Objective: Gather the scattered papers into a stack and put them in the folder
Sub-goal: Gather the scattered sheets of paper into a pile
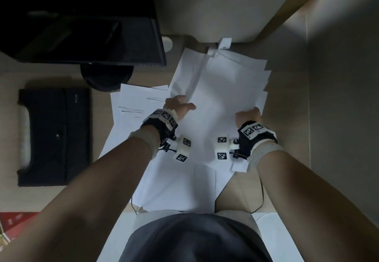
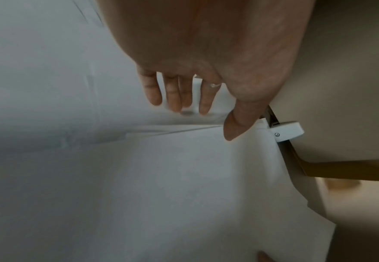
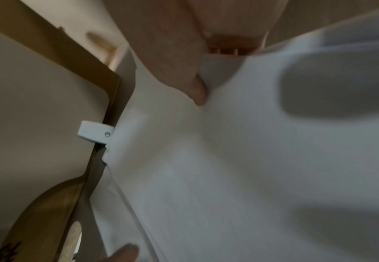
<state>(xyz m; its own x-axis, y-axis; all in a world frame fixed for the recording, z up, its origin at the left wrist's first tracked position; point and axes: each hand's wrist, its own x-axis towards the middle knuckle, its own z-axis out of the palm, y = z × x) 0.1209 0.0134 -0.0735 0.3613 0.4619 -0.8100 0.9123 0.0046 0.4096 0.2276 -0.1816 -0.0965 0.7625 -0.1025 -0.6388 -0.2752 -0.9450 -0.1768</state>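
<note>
fingers (image 2: pixel 173 94) of left hand (image 1: pixel 178 106) lie straight on papers (image 1: pixel 221 97); right hand (image 1: pixel 248 116) pinches them.

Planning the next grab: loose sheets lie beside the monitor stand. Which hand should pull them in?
Probably left. The left hand sits right beside the loose sheets with fingers straight, while the right hand pinches the gathered papers on their far side.

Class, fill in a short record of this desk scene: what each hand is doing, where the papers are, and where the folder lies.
Left hand: fingers straight, thumb against the paper bundle
Right hand: pinches the bundle's edge
Loose sheets: lying on the desk
Folder: black, flat at the desk's left, untouched
</note>
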